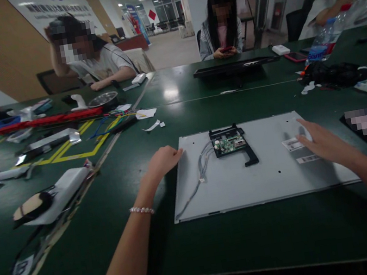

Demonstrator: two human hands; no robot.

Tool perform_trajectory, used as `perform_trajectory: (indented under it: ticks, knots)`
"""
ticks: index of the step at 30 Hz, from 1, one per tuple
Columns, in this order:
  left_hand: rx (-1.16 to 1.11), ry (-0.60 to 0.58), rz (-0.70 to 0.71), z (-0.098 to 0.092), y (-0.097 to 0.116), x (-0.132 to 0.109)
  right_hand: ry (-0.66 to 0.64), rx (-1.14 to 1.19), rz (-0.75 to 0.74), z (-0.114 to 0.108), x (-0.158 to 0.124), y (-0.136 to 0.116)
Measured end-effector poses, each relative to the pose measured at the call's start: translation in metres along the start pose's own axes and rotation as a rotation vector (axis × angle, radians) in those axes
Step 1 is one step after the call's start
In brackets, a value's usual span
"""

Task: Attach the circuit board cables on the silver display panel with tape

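A flat white display panel (pixel 248 187) lies back side up on the green table. A black bracket (pixel 251 153) sits near its upper middle, around a green circuit board (pixel 232 143). Grey cables (pixel 200 172) run from the board toward the panel's lower left corner. My left hand (pixel 164 163) is closed at the panel's left edge, thumb on the rim, its other fingers partly hidden. Over the right part of the panel my right hand (pixel 320 138) is open, fingers apart, beside a white label (pixel 290 144); whether it touches the surface I cannot tell.
A black monitor (pixel 235 67) lies farther back. Wires (pixel 107 126), a red strip (pixel 57 118) and a white-and-black device (pixel 55 194) clutter the left. Bottles (pixel 320 42) and a black bundle (pixel 334 73) stand right. People sit across the table (pixel 202 247).
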State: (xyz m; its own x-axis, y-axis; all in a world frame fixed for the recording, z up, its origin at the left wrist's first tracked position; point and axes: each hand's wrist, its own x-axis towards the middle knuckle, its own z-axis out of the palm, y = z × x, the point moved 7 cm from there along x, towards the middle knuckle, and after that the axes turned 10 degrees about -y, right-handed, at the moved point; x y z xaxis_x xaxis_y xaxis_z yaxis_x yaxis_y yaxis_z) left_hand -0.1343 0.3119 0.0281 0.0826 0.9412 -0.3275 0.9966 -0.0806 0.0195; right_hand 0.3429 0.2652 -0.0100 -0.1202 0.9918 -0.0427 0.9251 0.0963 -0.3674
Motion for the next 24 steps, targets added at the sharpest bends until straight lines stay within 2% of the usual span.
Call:
perform_trajectory:
  ticks: [6, 10, 12, 15, 18, 20, 22, 24]
  knots:
    - [-0.016, 0.045, 0.173, 0.005, 0.004, 0.006, -0.059, -0.199, 0.057, 0.017, -0.004, 0.014]
    - [-0.029, 0.049, 0.225, 0.006, 0.007, 0.007, -0.034, -0.207, 0.064, 0.018, 0.0, 0.017]
    - [-0.055, 0.037, 0.226, 0.006, 0.007, 0.008, 0.007, -0.161, 0.012, 0.013, 0.007, 0.009]
    - [-0.085, 0.026, 0.222, 0.007, 0.006, 0.008, 0.011, -0.045, -0.169, -0.001, 0.019, -0.026]
    - [-0.089, 0.04, 0.219, 0.007, 0.006, 0.009, -0.165, 0.03, -0.361, -0.005, 0.032, -0.077]
    - [-0.082, 0.052, 0.215, 0.006, 0.006, 0.009, -0.34, 0.071, -0.474, 0.0, 0.042, -0.109]
    - [-0.072, 0.055, 0.214, 0.006, 0.007, 0.008, -0.488, 0.108, -0.536, 0.01, 0.055, -0.131]
    - [-0.068, 0.046, 0.216, 0.006, 0.008, 0.007, -0.58, 0.126, -0.572, 0.022, 0.07, -0.144]
